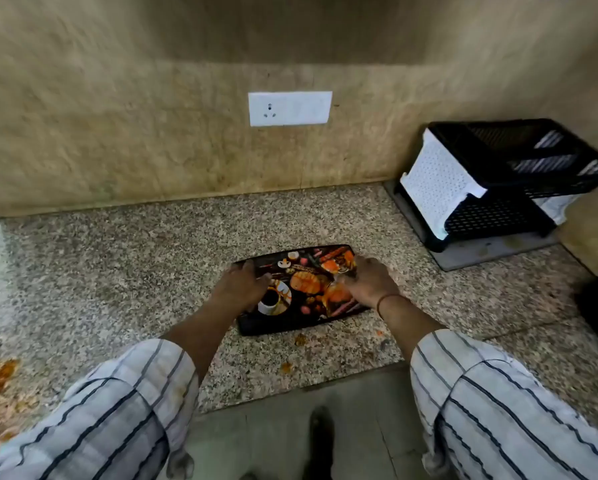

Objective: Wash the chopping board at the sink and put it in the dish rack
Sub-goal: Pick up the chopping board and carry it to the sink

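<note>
- The board (301, 289) lies flat on the counter (117, 271), right in front of the person, a little back from the front edge.
- Its long side runs left to right, tilted a bit so the right end sits farther back.
- The left hand (242, 282) rests on the left end of the board, fingers curled over that edge.
- The right hand (368, 280) rests on the right end, fingers bent down on the top. I cannot tell if either hand has a firm hold yet or is just pressing down.
- Both hands are just as near to the board. Each one has its own end, so a two-hand lift looks like the next move.
- The rack (498, 181) stands at the back right, near the wall, well apart from the board.
- No sink shows here, so I cannot tell which way the board must be carried for washing.
- The counter is bare behind the board and to its left, so there is room to slide or tip it up.
- Orange food bits (299, 339) lie just in front of the board, and more at the far left edge.
- I think the washing is not yet begun.
</note>
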